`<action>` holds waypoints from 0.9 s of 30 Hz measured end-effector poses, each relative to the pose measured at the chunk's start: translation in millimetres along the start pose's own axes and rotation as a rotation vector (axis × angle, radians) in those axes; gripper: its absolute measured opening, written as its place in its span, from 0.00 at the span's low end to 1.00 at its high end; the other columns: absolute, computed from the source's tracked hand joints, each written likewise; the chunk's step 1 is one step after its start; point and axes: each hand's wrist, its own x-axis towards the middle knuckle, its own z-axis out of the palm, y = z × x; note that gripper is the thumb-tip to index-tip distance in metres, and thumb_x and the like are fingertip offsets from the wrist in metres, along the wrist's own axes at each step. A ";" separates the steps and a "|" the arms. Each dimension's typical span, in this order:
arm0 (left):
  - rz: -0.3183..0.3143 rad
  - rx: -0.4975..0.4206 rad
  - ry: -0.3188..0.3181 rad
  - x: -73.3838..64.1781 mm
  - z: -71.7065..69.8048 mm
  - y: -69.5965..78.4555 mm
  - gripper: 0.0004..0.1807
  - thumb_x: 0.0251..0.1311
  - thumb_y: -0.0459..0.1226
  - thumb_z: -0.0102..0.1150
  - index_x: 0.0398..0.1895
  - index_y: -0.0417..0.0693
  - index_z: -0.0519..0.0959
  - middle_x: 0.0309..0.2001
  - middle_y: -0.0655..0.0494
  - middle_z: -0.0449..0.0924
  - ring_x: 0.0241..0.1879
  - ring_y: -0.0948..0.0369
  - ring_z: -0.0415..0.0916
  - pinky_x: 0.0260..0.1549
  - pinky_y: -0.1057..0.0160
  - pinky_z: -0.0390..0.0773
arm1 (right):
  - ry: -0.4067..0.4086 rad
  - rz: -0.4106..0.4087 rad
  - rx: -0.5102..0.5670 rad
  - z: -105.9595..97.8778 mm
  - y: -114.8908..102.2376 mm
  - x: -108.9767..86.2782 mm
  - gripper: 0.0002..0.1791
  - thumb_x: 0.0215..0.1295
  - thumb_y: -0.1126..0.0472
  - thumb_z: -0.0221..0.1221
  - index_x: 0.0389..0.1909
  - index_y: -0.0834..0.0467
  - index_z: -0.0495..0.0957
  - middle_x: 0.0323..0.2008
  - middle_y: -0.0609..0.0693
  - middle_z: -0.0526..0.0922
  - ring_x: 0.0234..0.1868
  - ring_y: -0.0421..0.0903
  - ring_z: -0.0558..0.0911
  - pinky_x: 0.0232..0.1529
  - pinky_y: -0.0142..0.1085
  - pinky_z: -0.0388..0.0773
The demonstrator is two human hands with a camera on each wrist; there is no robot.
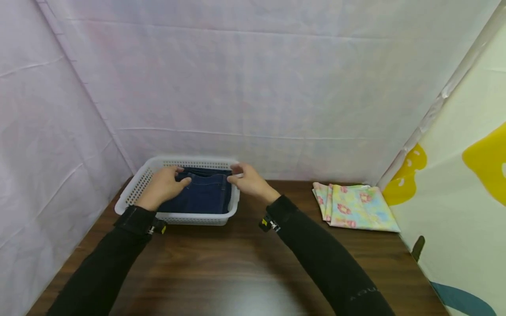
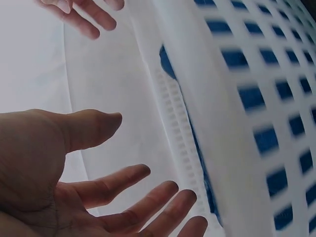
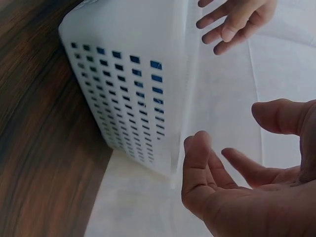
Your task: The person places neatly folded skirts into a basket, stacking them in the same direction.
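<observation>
Folded dark blue jeans (image 1: 205, 193) lie inside a white plastic basket (image 1: 193, 218) with a grid of holes. My left hand (image 1: 163, 188) is over the basket's left part, beside the jeans, its thumb apart from its fingers. At the right rim is my right hand (image 1: 251, 181), fingers loosely bent toward the basket. In the left wrist view, the left hand's fingers (image 2: 168, 210) spread above the rim with nothing between them. The right wrist view shows the right hand's thumb (image 3: 279, 116) and fingers well apart, holding nothing. Whether either hand touches the jeans, I cannot tell.
A folded cloth (image 1: 359, 208) with pink flowers on pale yellow and blue lies at the right of the brown wooden table (image 1: 221, 263). White sheeting (image 1: 253, 87) hangs behind and at the left. A patterned sheet (image 1: 454, 210) borders the right side.
</observation>
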 end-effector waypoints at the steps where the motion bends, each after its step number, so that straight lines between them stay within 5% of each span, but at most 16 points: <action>1: 0.010 0.002 0.005 -0.6 1.6 2.8 0.35 0.92 0.45 0.58 0.87 0.28 0.68 0.80 0.21 0.73 0.72 0.26 0.79 0.67 0.29 0.83 | 0.005 -0.013 -0.022 -1.2 1.3 -2.4 0.33 0.93 0.57 0.58 0.89 0.65 0.67 0.85 0.69 0.74 0.81 0.66 0.81 0.76 0.55 0.86; 15: 0.101 -0.059 -0.035 -13.7 26.1 40.9 0.32 0.92 0.47 0.59 0.87 0.38 0.72 0.81 0.27 0.75 0.79 0.31 0.75 0.74 0.30 0.81 | 0.105 -0.100 -0.168 -17.2 19.7 -38.3 0.30 0.90 0.57 0.62 0.84 0.64 0.73 0.80 0.64 0.80 0.77 0.64 0.86 0.76 0.57 0.87; 27: 0.179 -0.093 -0.029 -22.9 54.9 62.8 0.32 0.89 0.46 0.64 0.84 0.38 0.76 0.79 0.32 0.80 0.75 0.34 0.80 0.73 0.31 0.83 | 0.135 -0.113 -0.227 -43.5 49.8 -69.1 0.29 0.91 0.56 0.62 0.85 0.60 0.74 0.80 0.61 0.82 0.74 0.61 0.88 0.75 0.59 0.86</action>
